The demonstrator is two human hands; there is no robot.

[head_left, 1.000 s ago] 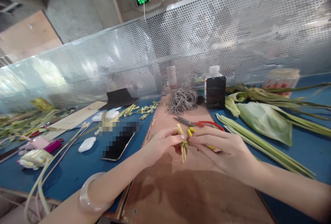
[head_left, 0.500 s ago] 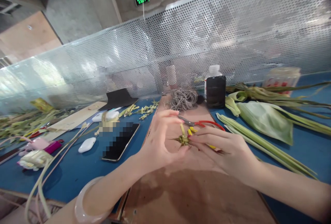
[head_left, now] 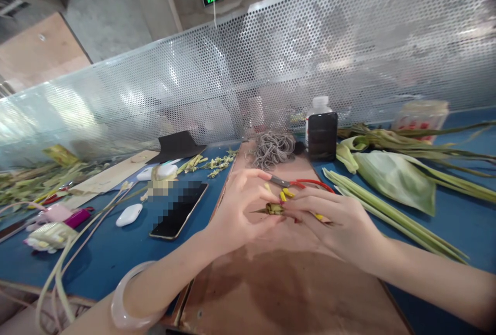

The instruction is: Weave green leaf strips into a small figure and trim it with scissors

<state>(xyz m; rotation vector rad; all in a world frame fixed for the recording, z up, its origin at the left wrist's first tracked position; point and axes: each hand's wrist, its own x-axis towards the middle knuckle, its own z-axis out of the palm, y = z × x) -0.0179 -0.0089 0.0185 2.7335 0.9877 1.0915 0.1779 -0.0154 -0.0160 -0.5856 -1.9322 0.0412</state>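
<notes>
A small green-brown woven leaf piece (head_left: 274, 209) is held between both hands above the brown board (head_left: 287, 293). My left hand (head_left: 236, 206), with a pale bangle on its wrist, curves round the piece from the left, thumb at its lower edge. From the right, the bent fingers of my right hand (head_left: 337, 216) meet the piece. A thin pointed strip sticks out of it toward the left. Just behind the fingers lie red-handled scissors (head_left: 310, 184) and small yellow pieces (head_left: 287, 192).
Grey cord (head_left: 274, 149) and a dark bottle (head_left: 322, 136) stand at the board's far end. Green leaves (head_left: 399, 177) lie right; a phone (head_left: 182, 213), white case (head_left: 129, 214) and cut strips (head_left: 220, 163) lie left on the blue table (head_left: 104, 257). A perforated metal screen (head_left: 194, 82) rises behind.
The woven piece has turned between the fingers, and its upright pale strip now leans left. Both hands stay in nearly the same place.
</notes>
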